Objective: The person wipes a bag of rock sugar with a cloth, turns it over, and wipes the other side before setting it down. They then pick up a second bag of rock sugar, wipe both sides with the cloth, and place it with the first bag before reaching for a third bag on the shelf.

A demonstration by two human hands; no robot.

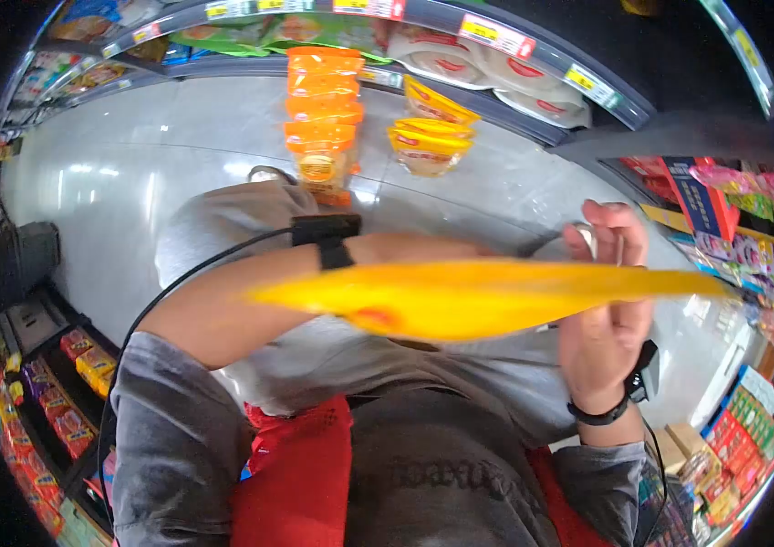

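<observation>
A flat yellow bag (pixel 460 296) with a small red mark is seen nearly edge-on, raised in front of my lap and blurred by motion. My right hand (pixel 601 314) is at its right part, with fingers showing beyond the bag and the thumb side on the near side; the bag covers the middle of this hand. My left forearm reaches across to behind the bag, which hides my left hand. On the floor beyond stand a row of orange bags (pixel 323 109) and, to its right, a small group of yellow bags (pixel 431 132).
A low shelf (pixel 533 123) with white and green packs and price tags runs along the far side. More stocked shelves (pixel 67 401) are at the left, and goods (pixel 752 419) line the right. The grey tiled floor (pixel 95 182) lies between. A black cable runs along my left arm.
</observation>
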